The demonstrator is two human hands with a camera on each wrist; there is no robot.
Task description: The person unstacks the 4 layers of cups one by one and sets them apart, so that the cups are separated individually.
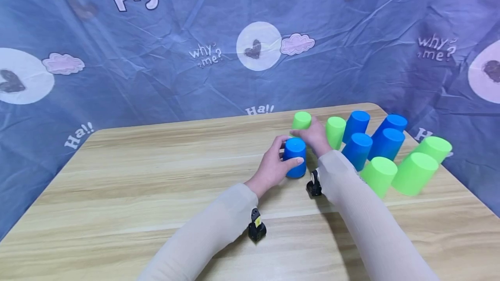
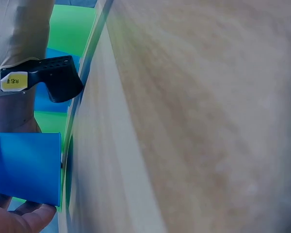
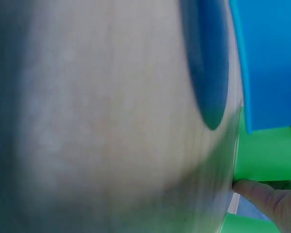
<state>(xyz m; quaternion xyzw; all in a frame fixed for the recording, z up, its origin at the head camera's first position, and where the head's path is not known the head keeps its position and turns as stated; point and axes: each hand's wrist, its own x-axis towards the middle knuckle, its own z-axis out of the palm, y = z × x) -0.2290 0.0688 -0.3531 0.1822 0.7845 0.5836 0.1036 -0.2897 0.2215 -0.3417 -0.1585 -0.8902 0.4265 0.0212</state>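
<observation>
In the head view, a blue cup (image 1: 294, 159) stands upside down right of the table's middle. My left hand (image 1: 271, 166) grips it, with the thumb on the near side and fingers round the back. Just behind it, my right hand (image 1: 314, 135) holds an upside-down green cup (image 1: 301, 121) from the right. The left wrist view has the same blue cup (image 2: 26, 167) between the left thumb and fingers. Low on the green cup (image 3: 269, 153) in the right wrist view, a right-hand digit lies right at the rim.
Another green cup (image 1: 335, 131) stands right beside my right hand. Several blue cups (image 1: 357, 151) stand upside down farther right, with three green cups (image 1: 415, 174) at their near right. The wooden table (image 1: 156, 177) ends at a patterned blue cloth (image 1: 175, 55).
</observation>
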